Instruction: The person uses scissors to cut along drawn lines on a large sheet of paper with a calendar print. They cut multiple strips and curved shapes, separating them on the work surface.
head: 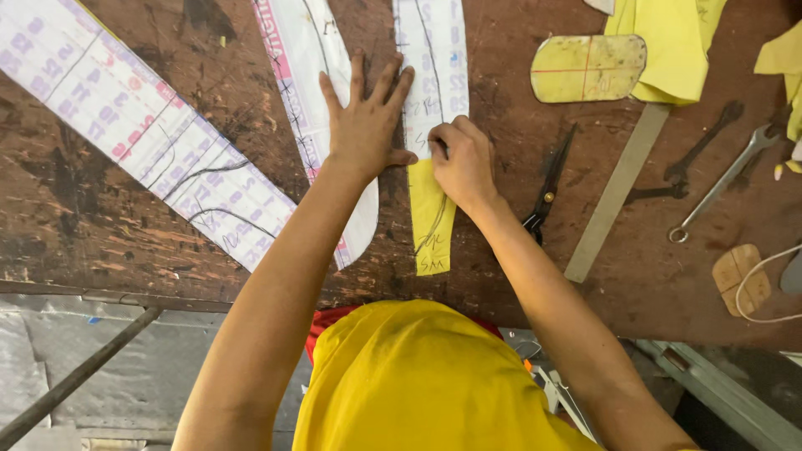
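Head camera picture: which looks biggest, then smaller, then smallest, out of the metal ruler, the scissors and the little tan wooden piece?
1. Metal ruler, the longest by far.
2. Scissors, shorter and thinner.
3. Tan wooden piece, the smallest.
All three lie flat on the same worktable, to the side of the right hand, so nearness hardly changes the order.

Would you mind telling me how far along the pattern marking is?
Two long paper strips, the left strip and middle strip, already carry drawn outlines. In hand: the left hand presses flat while the right hand marks the third strip above a yellow piece. The scissors lie unused; nothing looks cut along those outlines.
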